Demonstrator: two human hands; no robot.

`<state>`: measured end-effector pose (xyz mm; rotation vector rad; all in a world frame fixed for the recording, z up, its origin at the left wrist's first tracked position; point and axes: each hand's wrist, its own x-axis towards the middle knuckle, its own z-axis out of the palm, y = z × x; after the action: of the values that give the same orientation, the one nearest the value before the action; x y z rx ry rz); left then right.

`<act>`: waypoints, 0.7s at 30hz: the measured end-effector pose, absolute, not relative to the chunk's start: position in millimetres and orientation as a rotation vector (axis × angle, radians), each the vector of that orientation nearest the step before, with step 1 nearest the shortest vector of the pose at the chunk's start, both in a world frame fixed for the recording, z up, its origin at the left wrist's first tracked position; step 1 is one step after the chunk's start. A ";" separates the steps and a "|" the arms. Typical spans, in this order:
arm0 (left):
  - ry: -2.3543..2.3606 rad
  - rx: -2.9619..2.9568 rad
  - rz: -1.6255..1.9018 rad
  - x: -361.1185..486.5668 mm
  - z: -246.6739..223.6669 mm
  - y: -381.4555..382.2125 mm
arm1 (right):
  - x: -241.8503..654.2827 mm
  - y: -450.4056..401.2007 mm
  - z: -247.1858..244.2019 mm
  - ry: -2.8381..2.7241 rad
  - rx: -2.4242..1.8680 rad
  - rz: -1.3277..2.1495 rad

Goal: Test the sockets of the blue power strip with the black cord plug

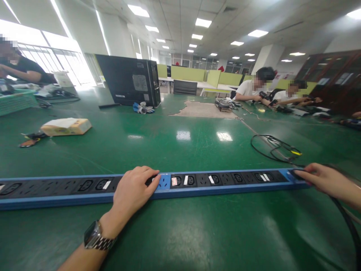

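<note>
A long blue power strip (239,190) lies across the green table in front of me, running out of view on the left. Black sockets line its face, with one blue socket among them and small white and pink stickers on several. Beside that blue socket, my left hand (135,186) is closed over the strip, thumb on the near side and fingers toward the far side. A watch sits on that wrist. My right hand (318,178) grips the strip's right end, its fingers partly hidden. Near it, a black cable (345,214) trails off toward the lower right.
A coiled black cable (270,146) with a yellow tag lies behind the strip's right end. Farther back are a tissue pack (66,127), gloves (143,108) and a black computer case (128,81). A green basket (17,103) stands at left. Other people sit on both sides.
</note>
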<state>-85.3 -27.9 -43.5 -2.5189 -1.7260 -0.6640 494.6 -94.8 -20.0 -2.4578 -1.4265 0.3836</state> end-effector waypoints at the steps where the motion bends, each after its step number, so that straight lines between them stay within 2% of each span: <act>1: -1.729 -2.515 -0.660 -85.2 -43.3 -28.0 | 496.1 -94.7 -22.2 -1.420 -2.437 0.402; 21: -1.744 -2.547 -0.665 -85.9 -42.5 -28.6 | 477.4 -78.2 -23.4 -1.528 -2.513 0.423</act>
<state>-85.9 -28.6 -42.5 -2.5468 -1.7436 -0.6655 477.4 -78.2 -23.4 -2.5132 -1.5283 0.4228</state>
